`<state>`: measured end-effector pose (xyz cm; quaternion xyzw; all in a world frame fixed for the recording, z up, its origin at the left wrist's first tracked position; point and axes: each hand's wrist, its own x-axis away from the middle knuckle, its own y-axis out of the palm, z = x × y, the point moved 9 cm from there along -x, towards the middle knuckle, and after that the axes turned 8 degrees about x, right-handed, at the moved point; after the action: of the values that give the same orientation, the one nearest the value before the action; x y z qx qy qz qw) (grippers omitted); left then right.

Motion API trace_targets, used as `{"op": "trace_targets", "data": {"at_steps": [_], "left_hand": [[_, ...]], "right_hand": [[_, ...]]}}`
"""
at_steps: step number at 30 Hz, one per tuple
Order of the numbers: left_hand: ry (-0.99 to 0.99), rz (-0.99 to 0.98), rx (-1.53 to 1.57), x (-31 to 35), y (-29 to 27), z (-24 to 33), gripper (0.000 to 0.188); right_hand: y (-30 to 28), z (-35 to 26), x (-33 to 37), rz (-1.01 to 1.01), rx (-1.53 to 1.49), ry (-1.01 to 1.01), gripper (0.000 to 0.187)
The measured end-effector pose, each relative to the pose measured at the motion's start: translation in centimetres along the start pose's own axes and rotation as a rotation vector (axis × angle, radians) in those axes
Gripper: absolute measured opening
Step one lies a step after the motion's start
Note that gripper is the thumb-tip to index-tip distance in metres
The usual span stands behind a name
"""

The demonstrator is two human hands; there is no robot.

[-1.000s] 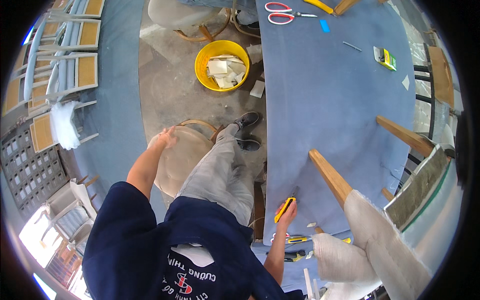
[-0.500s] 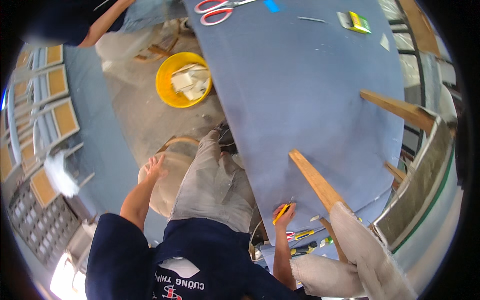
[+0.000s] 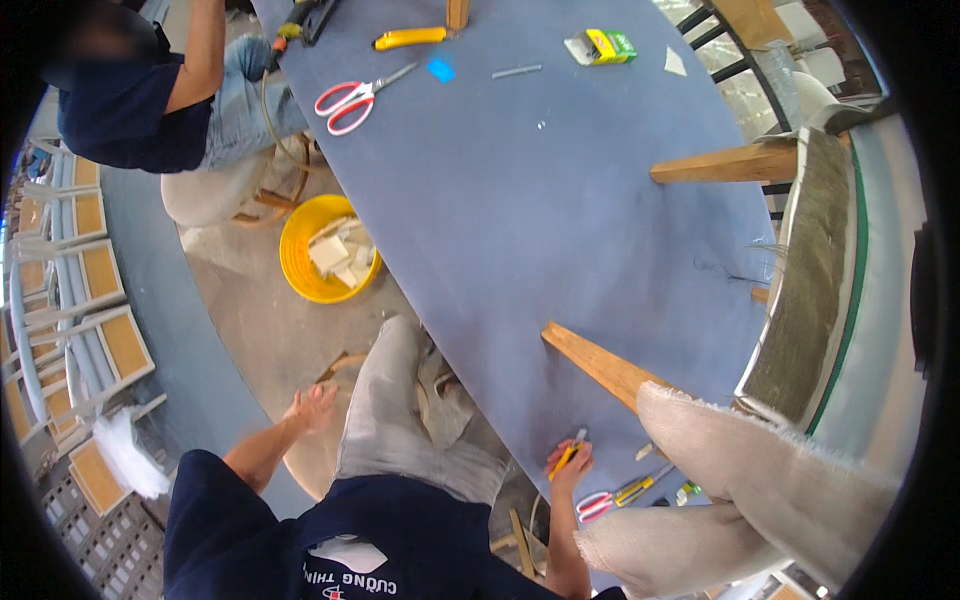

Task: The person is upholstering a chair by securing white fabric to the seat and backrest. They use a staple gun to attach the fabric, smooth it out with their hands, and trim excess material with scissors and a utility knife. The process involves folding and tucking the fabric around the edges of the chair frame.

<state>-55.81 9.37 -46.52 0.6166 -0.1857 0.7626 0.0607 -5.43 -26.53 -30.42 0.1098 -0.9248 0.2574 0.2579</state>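
While the right hand (image 3: 570, 468) is gripping a yellow cutter (image 3: 565, 455) at the table (image 3: 560, 220) edge, the left hand (image 3: 313, 408) is spreading open, unbraced; the blade could be slipping toward fingers.

open blue tabletop (image 3: 560, 220) ahead, wooden chair leg (image 3: 600, 365) blocking rightward

Bright, even daylight; fisheye view with black rim.

Blue tabletop (image 3: 560, 200): evenly lit, sharp at its centre, no strong glare; its straight edges bow toward the picture's rim. Beyond its right edge, pale cloth (image 3: 760, 480) is lit near to white. Left of the tabletop, the floor lies in softer shade, and the stacked chairs (image 3: 80, 270) smear and curve. Top left corner shows a blurred patch.
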Motion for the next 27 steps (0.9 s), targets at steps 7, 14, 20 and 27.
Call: {"op": "trace_targets", "data": {"at_steps": [7, 14, 20, 27], "left_hand": [[0.116, 0.423, 0.047, -2.0, 4.6, -2.3, 0.093], [0.281, 0.221, 0.010, 1.5, -0.2, 1.0, 0.079], [1.429, 0.681, 0.493, 19.8, -17.8, 25.8, 0.033], [2.017, 0.800, 0.553, 42.6, -16.7, 49.3, 0.040]], "right_hand": [[-0.1, -2.3, 2.5, 0.135, -0.090, -0.243, 0.062], [0.2, -2.6, 1.9, 0.097, -0.249, -0.439, 0.057], [0.8, -7.1, 5.1, -0.091, -0.305, -0.722, 0.017], [-3.5, -16.2, 15.3, 0.137, -0.148, -0.900, 0.024]]}}
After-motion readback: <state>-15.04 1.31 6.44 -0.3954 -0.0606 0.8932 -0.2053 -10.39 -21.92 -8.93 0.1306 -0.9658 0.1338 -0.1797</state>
